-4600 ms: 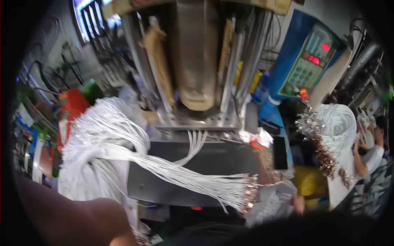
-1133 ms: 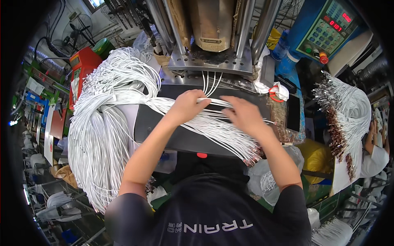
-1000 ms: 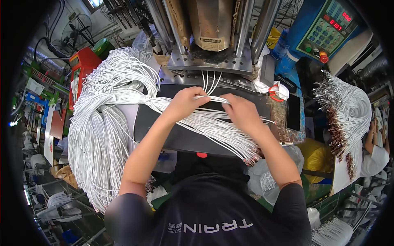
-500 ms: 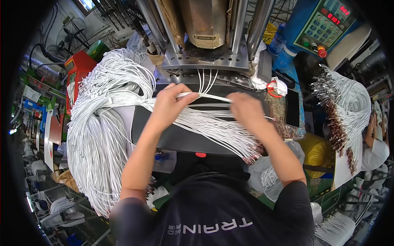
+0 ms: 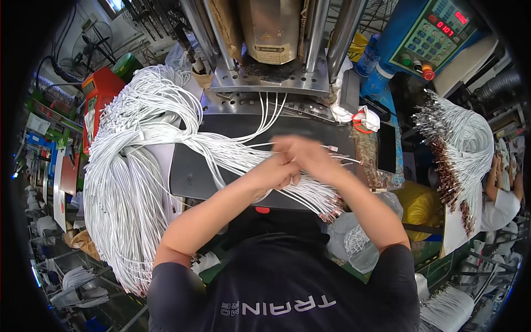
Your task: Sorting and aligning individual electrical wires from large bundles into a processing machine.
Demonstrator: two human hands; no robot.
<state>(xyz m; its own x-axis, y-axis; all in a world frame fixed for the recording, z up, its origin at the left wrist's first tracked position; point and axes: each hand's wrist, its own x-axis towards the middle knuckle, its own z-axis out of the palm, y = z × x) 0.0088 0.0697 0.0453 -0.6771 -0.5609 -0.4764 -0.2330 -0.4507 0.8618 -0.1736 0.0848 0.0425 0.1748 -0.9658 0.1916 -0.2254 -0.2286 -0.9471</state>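
Note:
Over the sheaf of white cables on the black work surface, my two hands come together. My left hand lies across the sheaf with its fingers curled in; what they grip, if anything, is hidden. Just beyond and partly above it, my right hand is smeared by motion, its fingers close to the left ones. A few white cables run from the metal press and bend left into the sheaf. Copper-coloured ends of the sheaf fan out below my right wrist.
A large heap of white cables hangs over the left side. Right of the press are a white cloth with a red ring, a dark phone-like slab and a blue control panel. Another cable bundle hangs farther right, near a person's arm.
My left hand has moved right and nearer to me, from the strands by the press onto the sheaf. My right hand has shifted left to meet it; the strands no longer stretch between them.

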